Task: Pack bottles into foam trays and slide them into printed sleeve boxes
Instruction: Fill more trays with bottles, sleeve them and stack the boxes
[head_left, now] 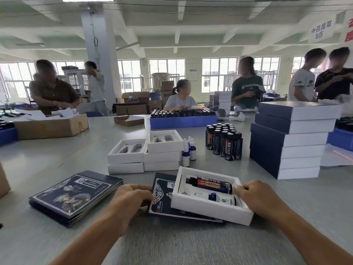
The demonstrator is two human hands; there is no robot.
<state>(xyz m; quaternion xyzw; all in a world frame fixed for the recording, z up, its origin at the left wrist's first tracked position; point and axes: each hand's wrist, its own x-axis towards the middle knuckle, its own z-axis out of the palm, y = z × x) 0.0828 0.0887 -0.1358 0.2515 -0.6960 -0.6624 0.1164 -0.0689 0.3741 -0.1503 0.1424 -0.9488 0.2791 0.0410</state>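
1. A big grey table is seen, with everything laid out on it.
2. A tall stack of dark blue and white boxes is placed on the right side of the table.
3. A pile of flat printed sleeves is laid near the left edge.
4. One printed sleeve box is laid flat in the middle, close to the person.
5. A white foam tray is set with its left end on top of that sleeve box. It is not yet pushed inside.
6. Empty white trays are stacked behind it.
7. A group of dark bottles is stood upright further back, and small blue dropper bottles are stood beside the empty trays.
8. Two bottles are laid in the foam tray: a dark bottle at the back and a small dropper bottle at the front.
9. The left edge of the sleeve box is held by the left hand, with the fingers curled over it.
10. The right end of the foam tray is gripped by the right hand, with the fingers bent round its rim.
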